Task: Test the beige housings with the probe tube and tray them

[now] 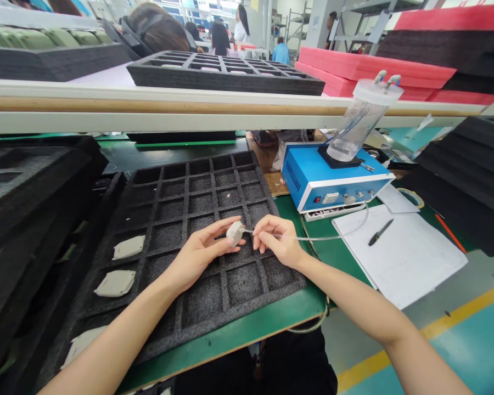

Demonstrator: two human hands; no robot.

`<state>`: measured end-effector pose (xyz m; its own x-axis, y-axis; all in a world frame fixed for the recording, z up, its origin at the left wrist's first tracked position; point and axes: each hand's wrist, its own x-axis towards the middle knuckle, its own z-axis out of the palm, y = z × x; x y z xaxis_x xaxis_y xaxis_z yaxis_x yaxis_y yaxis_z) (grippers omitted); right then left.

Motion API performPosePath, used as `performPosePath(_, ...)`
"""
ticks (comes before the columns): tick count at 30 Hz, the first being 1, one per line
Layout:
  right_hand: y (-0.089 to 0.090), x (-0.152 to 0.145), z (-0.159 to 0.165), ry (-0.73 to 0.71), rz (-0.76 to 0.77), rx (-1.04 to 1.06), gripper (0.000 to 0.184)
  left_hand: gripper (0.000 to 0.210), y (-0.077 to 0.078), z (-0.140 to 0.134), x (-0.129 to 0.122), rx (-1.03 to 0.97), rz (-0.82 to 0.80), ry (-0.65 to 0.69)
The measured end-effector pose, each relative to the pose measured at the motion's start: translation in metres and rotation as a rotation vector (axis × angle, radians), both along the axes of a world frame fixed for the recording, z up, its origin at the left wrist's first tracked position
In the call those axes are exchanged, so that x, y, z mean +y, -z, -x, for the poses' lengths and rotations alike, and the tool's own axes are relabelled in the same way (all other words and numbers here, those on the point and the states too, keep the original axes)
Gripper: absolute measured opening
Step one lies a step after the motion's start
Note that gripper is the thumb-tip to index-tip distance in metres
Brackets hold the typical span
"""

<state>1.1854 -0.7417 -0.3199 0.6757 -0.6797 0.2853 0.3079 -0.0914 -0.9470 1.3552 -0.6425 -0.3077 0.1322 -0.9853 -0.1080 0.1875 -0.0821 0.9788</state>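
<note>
Between the fingers and thumb of my left hand [208, 244] is a small pale grey plastic housing [234, 233], held above the black foam tray [226, 304]. My right hand [278, 237] pinches the end of a clear thin tube [325, 238], whose tip meets or nearly meets the side of the housing; contact cannot be made out. From there the tube runs right to the front of a blue machine [337, 178]. More pale housings, one of them a grey housing [114, 283], lie in the tray's left column.
A clear cylinder [362, 120] stands tilted on the blue machine. Papers [411, 263] with a black pen [381, 232] lie at right. Black foam trays [24, 219] are stacked at left. A shelf edge [189, 122] crosses above the bench. People are in the background.
</note>
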Motion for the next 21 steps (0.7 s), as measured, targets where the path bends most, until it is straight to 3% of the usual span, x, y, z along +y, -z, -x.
performPosePath(21, 0.0012, -0.0001, 0.0006, -0.004, 0.015, 0.011, 0.005, 0.047, -0.0009, 0.0005, 0.0002, -0.018, -0.006, -0.015)
